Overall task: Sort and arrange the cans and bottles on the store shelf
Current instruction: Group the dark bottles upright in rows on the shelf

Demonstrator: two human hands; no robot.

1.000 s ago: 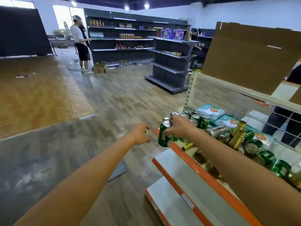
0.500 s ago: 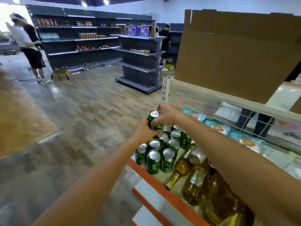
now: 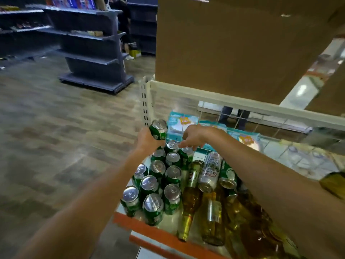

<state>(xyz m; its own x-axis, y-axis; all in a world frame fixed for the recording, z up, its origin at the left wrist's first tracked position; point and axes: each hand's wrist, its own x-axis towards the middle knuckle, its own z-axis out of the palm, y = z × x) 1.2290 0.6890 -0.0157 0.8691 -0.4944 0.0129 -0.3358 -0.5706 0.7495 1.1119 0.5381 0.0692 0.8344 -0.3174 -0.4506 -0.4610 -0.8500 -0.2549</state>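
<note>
Left hand: grip wrapped round green can, upright, raised over back-left corner beside slotted post. Likely headed for rear of block.
Right hand: fingers curled down onto tops of rearmost standing cans. Pinching or only steadying, cannot tell.
Standing cans packed in rows at left end of shelf, tops up: sorted part.
Bottles and silver can lie jumbled just right of them: unsorted, judged next work.
Blue packets behind.
</note>
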